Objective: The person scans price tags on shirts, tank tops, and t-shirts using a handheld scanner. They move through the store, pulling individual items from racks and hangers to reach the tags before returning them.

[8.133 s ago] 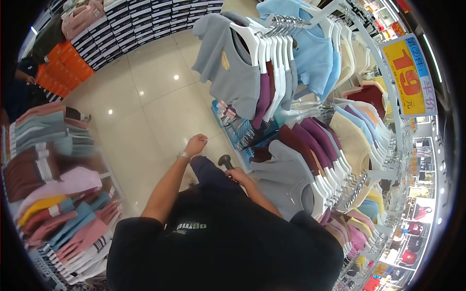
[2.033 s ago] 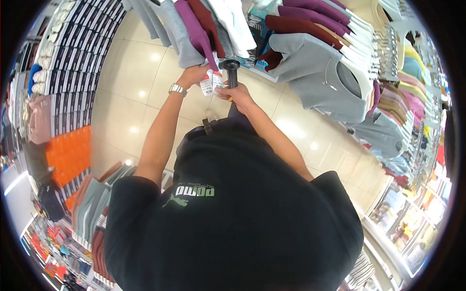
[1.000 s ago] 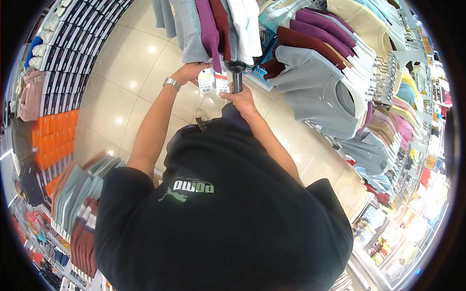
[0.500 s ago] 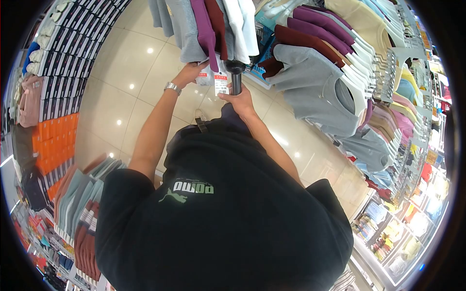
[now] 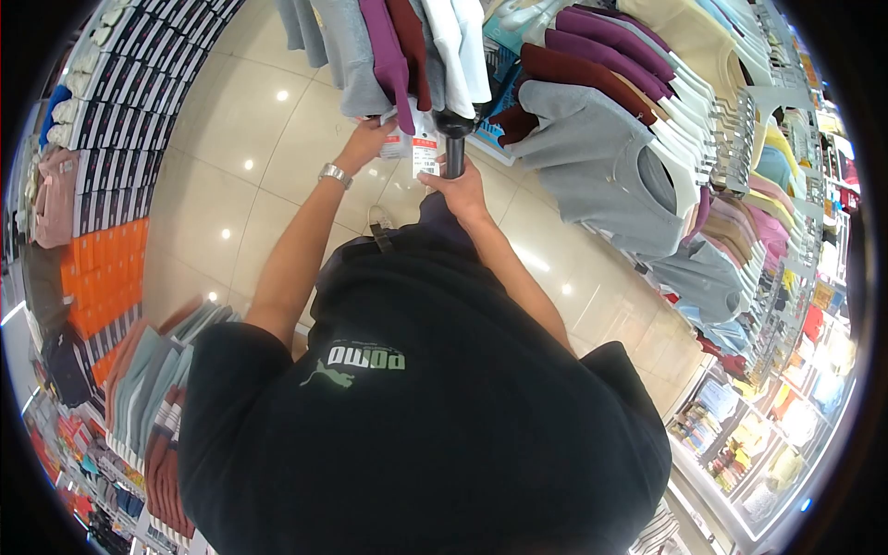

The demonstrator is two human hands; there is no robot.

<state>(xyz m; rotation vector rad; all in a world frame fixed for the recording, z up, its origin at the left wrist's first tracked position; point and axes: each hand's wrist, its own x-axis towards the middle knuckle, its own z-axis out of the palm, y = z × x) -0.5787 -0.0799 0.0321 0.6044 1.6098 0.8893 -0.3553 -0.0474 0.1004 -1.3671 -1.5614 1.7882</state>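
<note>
My left hand, with a metal watch on its wrist, is closed at the hem of a grey garment, its fingertips at a white-and-red price tag. To its right, my right hand wraps round the lower end of a black rod with a rounded black top. Its thumb touches the lower edge of a second price tag, which hangs below a purple garment. White and dark red garments hang beside them. Some fingertips are hidden.
A rack of shirts on white hangers runs along the right. Stacked shoe boxes and orange boxes stand on the left. Folded or hung clothes are at the lower left. Pale tiled floor shows between.
The hanging garments and tags have shifted very slightly up in the view. My right hand remains at the rod, its thumb now nearer the second tag's lower part.
</note>
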